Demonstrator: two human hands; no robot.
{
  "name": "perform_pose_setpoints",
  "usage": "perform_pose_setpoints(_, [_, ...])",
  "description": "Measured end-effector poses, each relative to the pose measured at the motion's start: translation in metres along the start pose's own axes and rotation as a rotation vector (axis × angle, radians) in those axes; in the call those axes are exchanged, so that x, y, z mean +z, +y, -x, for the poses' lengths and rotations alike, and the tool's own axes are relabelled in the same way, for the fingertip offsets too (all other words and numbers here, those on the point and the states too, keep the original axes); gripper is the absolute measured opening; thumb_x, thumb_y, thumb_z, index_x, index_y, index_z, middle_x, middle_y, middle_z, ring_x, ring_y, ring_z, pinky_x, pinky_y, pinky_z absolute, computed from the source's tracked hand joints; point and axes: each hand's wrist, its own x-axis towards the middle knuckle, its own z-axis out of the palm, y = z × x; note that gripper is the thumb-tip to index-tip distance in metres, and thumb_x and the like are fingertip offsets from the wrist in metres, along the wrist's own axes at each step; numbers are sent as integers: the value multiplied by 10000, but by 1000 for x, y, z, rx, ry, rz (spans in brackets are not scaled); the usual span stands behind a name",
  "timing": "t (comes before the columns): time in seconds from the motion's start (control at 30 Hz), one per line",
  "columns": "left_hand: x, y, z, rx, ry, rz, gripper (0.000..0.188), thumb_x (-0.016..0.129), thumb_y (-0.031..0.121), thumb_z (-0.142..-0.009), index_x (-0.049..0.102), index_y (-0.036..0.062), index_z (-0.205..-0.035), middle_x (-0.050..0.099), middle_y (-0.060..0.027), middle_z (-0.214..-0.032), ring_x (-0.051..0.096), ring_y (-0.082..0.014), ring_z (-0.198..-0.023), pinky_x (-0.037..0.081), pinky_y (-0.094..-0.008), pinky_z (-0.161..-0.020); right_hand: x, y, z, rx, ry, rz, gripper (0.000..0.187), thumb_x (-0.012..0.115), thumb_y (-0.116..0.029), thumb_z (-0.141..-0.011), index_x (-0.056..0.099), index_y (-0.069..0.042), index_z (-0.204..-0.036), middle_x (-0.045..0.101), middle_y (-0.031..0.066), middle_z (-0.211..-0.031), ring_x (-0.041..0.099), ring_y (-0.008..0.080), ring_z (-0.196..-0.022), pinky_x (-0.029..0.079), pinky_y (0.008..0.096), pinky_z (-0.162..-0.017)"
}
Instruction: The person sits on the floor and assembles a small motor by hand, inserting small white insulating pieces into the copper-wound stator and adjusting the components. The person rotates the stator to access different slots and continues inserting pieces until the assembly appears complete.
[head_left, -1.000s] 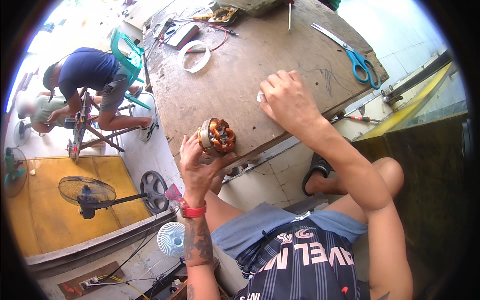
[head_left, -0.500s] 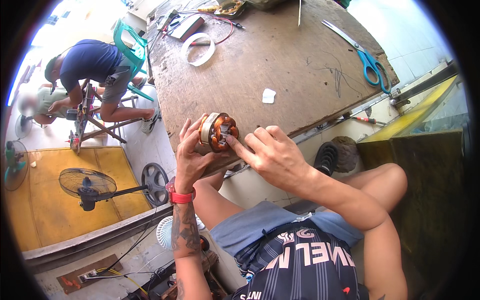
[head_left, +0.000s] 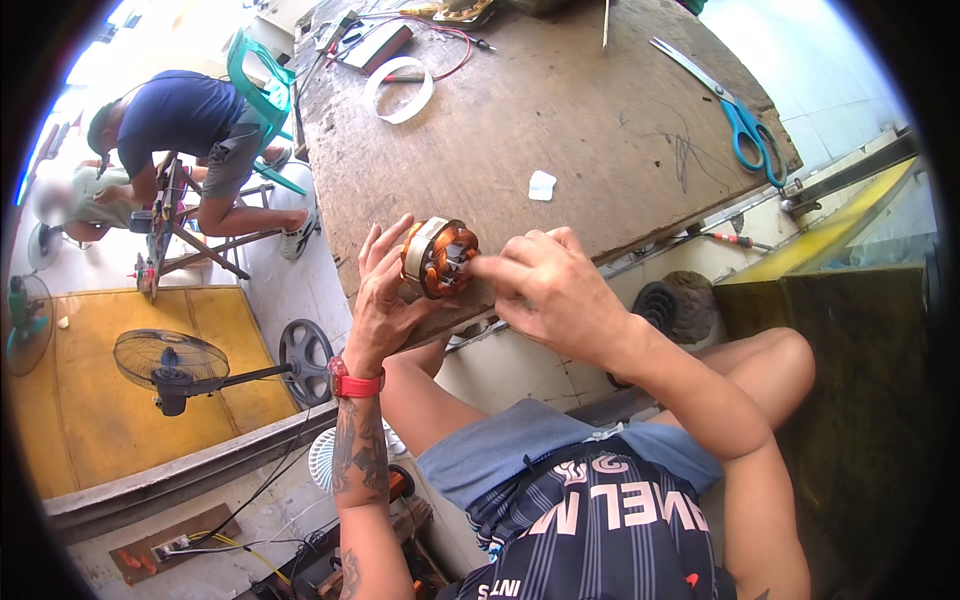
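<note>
A round motor stator [head_left: 438, 258] with orange copper windings sits at the near left edge of the wooden table [head_left: 590, 120]. My left hand [head_left: 378, 285] grips it from its left side, fingers behind and thumb below. Its open face with the slots is turned toward the right. My right hand [head_left: 550, 285] is at that face, index finger pointing at the slots and the other fingers curled. Whether anything is pinched in the right hand I cannot make out. A small white paper piece [head_left: 542, 185] lies on the table beyond my right hand.
Blue-handled scissors [head_left: 745, 130] lie at the table's right. A white tape ring [head_left: 400, 90] and a meter with red leads [head_left: 375, 48] are at the far left. A standing fan [head_left: 172, 362] is on the left. A person [head_left: 180, 120] bends over a stand beyond it.
The stator has turned slightly in my left hand. My right index finger has drawn back a little from the slots, and the right hand has shifted slightly away.
</note>
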Motion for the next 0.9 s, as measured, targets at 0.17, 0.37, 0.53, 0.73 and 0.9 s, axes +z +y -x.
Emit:
perform_pose_setpoints(0.17, [0, -3, 2, 45, -23, 7, 689, 928, 261, -701, 715, 107, -1338, 565, -154, -1524, 417, -358, -1513, 277, -534, -1260, 6, -10, 1, 158, 131, -186, 284, 721, -121, -932, 658, -92, -1207, 710, 97, -1004, 677, 212, -932, 458, 390, -866])
perform_pose_setpoints(0.37, [3, -3, 5, 13, 24, 61, 577, 896, 238, -742, 735, 118, -1283, 710, -80, -1362, 457, -333, -1495, 257, -581, -1268, 23, -18, 3, 26, 249, 73, 241, 763, -131, -896, 687, -65, -1115, 701, 75, -936, 669, 224, -910, 464, 381, -852])
perform_pose_setpoints(0.53, [2, -5, 4, 44, 23, 37, 586, 893, 228, -735, 727, 114, -1285, 712, -83, -1355, 467, -331, -1488, 261, -582, -1268, 26, -18, 0, 24, 213, 121, 225, 773, -140, -879, 696, -54, -1072, 699, 66, -946, 665, 226, -905, 465, 376, -869])
perform_pose_setpoints(0.73, [3, -7, 5, 75, 24, 8, 600, 895, 231, -733, 717, 114, -1294, 715, -82, -1342, 467, -329, -1487, 267, -582, -1266, 19, -20, -5, 36, 138, 111, 187, 754, -150, -884, 692, -50, -1029, 685, 66, -936, 656, 232, -926, 463, 389, -891])
perform_pose_setpoints(0.9, [3, -7, 5, 81, 32, 3, 613, 895, 234, -736, 709, 120, -1309, 712, -76, -1351, 469, -323, -1486, 266, -579, -1267, 12, -21, -13, 35, 64, 122, 199, 776, -120, -858, 698, -48, -1026, 673, 76, -935, 643, 249, -924, 468, 398, -903])
